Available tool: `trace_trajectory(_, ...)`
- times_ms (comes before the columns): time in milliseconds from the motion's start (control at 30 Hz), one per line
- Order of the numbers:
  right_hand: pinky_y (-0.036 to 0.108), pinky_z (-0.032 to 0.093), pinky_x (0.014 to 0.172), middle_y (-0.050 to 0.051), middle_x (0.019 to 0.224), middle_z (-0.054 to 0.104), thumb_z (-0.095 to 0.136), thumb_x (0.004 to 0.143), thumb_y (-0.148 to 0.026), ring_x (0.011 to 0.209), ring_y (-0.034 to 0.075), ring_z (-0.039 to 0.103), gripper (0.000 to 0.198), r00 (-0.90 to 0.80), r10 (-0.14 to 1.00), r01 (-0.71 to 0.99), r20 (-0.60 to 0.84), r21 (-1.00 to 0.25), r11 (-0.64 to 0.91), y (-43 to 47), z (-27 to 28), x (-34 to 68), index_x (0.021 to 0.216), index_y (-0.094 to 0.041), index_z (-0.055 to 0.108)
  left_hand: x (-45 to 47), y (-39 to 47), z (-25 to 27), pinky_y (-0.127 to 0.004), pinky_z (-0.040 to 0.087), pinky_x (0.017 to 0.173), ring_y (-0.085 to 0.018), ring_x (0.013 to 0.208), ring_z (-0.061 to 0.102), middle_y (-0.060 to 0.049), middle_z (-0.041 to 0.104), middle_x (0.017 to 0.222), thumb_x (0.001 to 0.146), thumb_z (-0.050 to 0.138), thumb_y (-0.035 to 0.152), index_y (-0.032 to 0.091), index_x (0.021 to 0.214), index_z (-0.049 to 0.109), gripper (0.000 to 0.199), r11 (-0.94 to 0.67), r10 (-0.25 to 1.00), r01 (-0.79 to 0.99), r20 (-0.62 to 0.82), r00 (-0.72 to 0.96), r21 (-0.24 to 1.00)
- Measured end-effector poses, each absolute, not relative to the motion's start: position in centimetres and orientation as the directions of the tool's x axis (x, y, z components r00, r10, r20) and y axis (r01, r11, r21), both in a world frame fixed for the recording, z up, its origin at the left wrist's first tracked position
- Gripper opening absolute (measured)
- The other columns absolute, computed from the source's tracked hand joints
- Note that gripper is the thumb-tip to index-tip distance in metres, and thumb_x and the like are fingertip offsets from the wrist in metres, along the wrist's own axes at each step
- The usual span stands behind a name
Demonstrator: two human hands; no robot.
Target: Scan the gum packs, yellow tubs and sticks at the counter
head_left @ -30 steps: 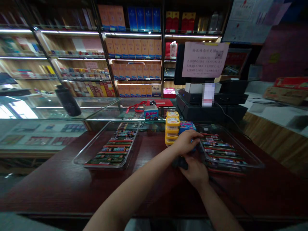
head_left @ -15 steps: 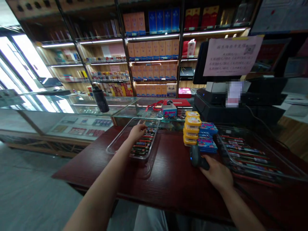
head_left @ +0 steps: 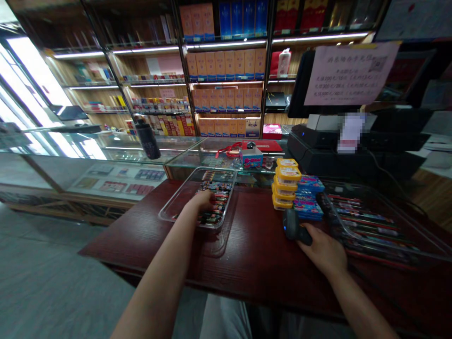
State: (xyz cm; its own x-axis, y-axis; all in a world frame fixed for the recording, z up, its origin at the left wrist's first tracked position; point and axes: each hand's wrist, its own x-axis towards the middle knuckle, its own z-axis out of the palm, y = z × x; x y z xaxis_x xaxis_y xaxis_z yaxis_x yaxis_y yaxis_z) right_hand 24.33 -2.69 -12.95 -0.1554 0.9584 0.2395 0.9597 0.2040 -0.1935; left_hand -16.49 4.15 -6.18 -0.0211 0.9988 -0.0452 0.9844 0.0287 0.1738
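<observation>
Here, held the scanner (head_left: pixel 294 225) in the right hand (head_left: pixel 325 250), with fingers clamped round it, on the near side of the yellow tubs (head_left: pixel 286 184). Reached with the left hand (head_left: pixel 203 201) over thin sticks (head_left: pixel 219 200) in the clear tray (head_left: pixel 176 200) left of the tubs; could not tell its fingers as apart or together. Saw blue boxes (head_left: pixel 309 207) just right of the tubs and, farther right, another tray (head_left: pixel 390 207).

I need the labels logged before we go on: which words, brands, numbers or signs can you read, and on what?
"300元": pink sign on the monitor.
"500元": same sign.
Its other characters are too blurred to quote reliably.
Too small or blurred: yellow tubs, blue boxes, slim packs, small open box, orange shelf boxes.
Scanner: no readable lettering visible.
</observation>
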Motion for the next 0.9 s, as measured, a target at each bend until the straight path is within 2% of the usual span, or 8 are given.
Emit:
trace_trajectory(167, 0.030, 0.043, 0.063, 0.003, 0.103, 0.069, 0.045, 0.086, -0.044, 0.085, 0.021, 0.067, 0.034, -0.149, 0.957, 0.963, 0.248, -0.185, 0.198, -2.7, -13.0, 24.3, 0.115, -0.028, 0.055, -15.9, 3.9, -6.0, -0.033, 0.043, 0.089, -0.027, 0.102, 0.056, -0.009, 0.063, 0.106, 0.062, 0.071, 0.037, 0.024, 0.093, 0.071, 0.033, 0.002, 0.993, 1.000, -0.122, -0.003, -0.005)
trace_trajectory(333, 0.031, 0.043, 0.062, 0.002, 0.105, 0.068, 0.045, 0.087, -0.044, 0.086, 0.022, 0.067, 0.035, -0.141, 0.959, 0.966, 0.245, -0.177, 0.187, -2.7, -12.8, 24.2, 0.116, -0.028, 0.054, -15.8, 3.9, -6.1, -0.032, 0.045, 0.083, -0.027, 0.102, 0.057, -0.008, 0.063, 0.111, 0.058, 0.074, 0.035, 0.025, 0.104, 0.065, 0.048, 0.100, 0.992, 0.994, -0.080, -0.097, 0.035)
trace_trajectory(533, 0.030, 0.042, 0.063, 0.003, 0.103, 0.068, 0.044, 0.088, -0.044, 0.085, 0.021, 0.067, 0.033, -0.151, 0.954, 0.962, 0.259, -0.185, 0.202, -2.6, -13.0, 24.2, 0.115, -0.027, 0.053, -16.6, 3.9, -6.2, -0.026, 0.045, 0.080, -0.021, 0.091, 0.062, -0.001, 0.070, 0.097, 0.066, 0.069, 0.023, 0.028, 0.104, 0.066, 0.039, 0.105, 0.989, 0.981, -0.117, -0.086, 0.163)
trace_trajectory(600, 0.030, 0.042, 0.063, 0.003, 0.104, 0.068, 0.044, 0.088, -0.044, 0.086, 0.022, 0.067, 0.033, -0.154, 0.953, 0.959, 0.261, -0.194, 0.208, -2.6, -13.0, 24.2, 0.115, -0.028, 0.053, -16.6, 3.8, -5.9, -0.026, 0.045, 0.084, -0.021, 0.097, 0.061, -0.002, 0.069, 0.102, 0.072, 0.065, 0.025, 0.028, 0.109, 0.066, 0.037, 0.074, 0.997, 0.970, -0.008, -0.074, 0.230)
trace_trajectory(667, 0.030, 0.042, 0.064, 0.003, 0.104, 0.068, 0.045, 0.087, -0.043, 0.087, 0.022, 0.066, 0.032, -0.155, 0.953, 0.956, 0.261, -0.204, 0.211, -2.6, -12.9, 24.2, 0.115, -0.028, 0.053, -16.2, 3.6, -5.3, -0.026, 0.044, 0.089, -0.021, 0.104, 0.058, -0.004, 0.065, 0.111, 0.079, 0.058, 0.028, 0.025, 0.117, 0.062, 0.037, -0.002, 0.978, 0.959, 0.198, -0.057, 0.285)
trace_trajectory(767, 0.030, 0.041, 0.065, 0.003, 0.102, 0.069, 0.046, 0.087, -0.042, 0.086, 0.022, 0.066, 0.032, -0.150, 0.956, 0.953, 0.253, -0.220, 0.208, -2.7, -12.6, 24.1, 0.114, -0.027, 0.054, -14.6, 3.0, -3.5, -0.027, 0.043, 0.093, -0.020, 0.106, 0.056, -0.007, 0.060, 0.117, 0.087, 0.048, 0.032, 0.023, 0.126, 0.055, 0.040, -0.176, 0.870, 0.930, 0.494, -0.006, 0.322)
trace_trajectory(833, 0.030, 0.041, 0.065, 0.003, 0.102, 0.069, 0.046, 0.087, -0.040, 0.086, 0.021, 0.066, 0.031, -0.148, 0.957, 0.951, 0.249, -0.230, 0.208, -2.7, -12.5, 24.1, 0.113, -0.027, 0.054, -12.7, 2.7, -2.0, -0.029, 0.042, 0.095, -0.019, 0.107, 0.056, -0.006, 0.059, 0.117, 0.088, 0.047, 0.034, 0.024, 0.127, 0.053, 0.041, -0.299, 0.791, 0.879, 0.611, 0.011, 0.372)
trace_trajectory(900, 0.029, 0.041, 0.065, 0.003, 0.101, 0.069, 0.047, 0.087, -0.039, 0.086, 0.021, 0.066, 0.030, -0.154, 0.952, 0.945, 0.264, -0.241, 0.219, -2.7, -12.4, 24.1, 0.112, -0.026, 0.055, -10.3, 2.4, -0.8, -0.030, 0.044, 0.094, -0.020, 0.106, 0.056, -0.005, 0.062, 0.113, 0.086, 0.052, 0.035, 0.024, 0.124, 0.056, 0.040, -0.417, 0.755, 0.766, 0.655, -0.008, 0.490)
